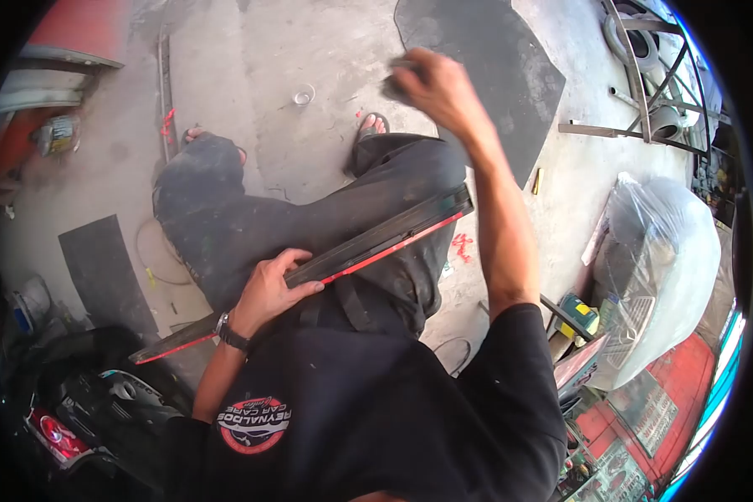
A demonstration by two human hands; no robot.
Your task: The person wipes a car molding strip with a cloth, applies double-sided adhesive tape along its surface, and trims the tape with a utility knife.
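Note:
Across my lap lies a long black trim strip (385, 237) with a thin red edge along its near side. My left hand (269, 290), with a watch on the wrist, is closed round the strip near its middle, thumb on the near side. My right hand (437, 86) is raised beyond the far right end of the strip, apart from it. Its fingers are closed on a small dark object (400, 84), too blurred to name.
Dark flat sheets (494, 75) lie on the concrete floor ahead, with another sheet (107, 272) at left. A clear cup (304, 94) stands ahead. At right are a metal frame (644, 75), a plastic-wrapped car part (661, 268) and a yellow-green container (579, 315).

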